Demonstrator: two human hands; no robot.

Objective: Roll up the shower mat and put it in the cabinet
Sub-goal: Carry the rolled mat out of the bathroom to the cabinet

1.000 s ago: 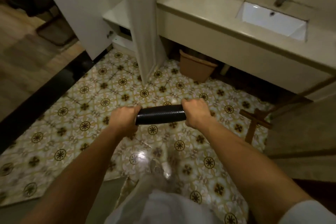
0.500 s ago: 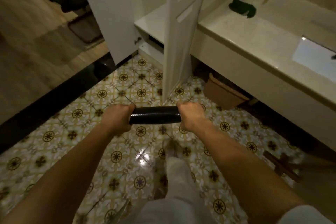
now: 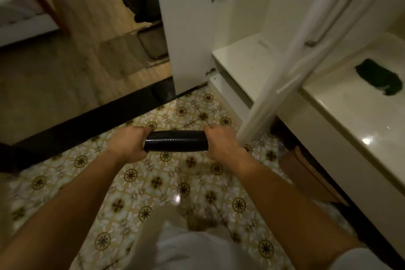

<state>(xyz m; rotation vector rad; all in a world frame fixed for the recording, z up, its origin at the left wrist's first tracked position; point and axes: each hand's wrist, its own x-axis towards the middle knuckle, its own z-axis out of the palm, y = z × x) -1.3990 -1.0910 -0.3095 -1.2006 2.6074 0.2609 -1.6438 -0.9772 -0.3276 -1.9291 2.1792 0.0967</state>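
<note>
shower mat [image 3: 175,140] rolled, level | left hand [image 3: 129,144], right hand [image 3: 221,143] grip its ends

My one head camera looks steeply down and forward from close above my outstretched forearms, taking in the patterned tile floor [image 3: 153,182], the open white cabinet [image 3: 241,61] ahead-right and countertop [image 3: 361,116] at right edge.

Bare forearms, white sleeve [image 3: 359,258], pale trousers [image 3: 186,245]

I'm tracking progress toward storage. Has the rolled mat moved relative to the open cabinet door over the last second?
Yes. The rolled mat is now nearer the cabinet door, its right end almost beside the door's bottom corner.
</note>
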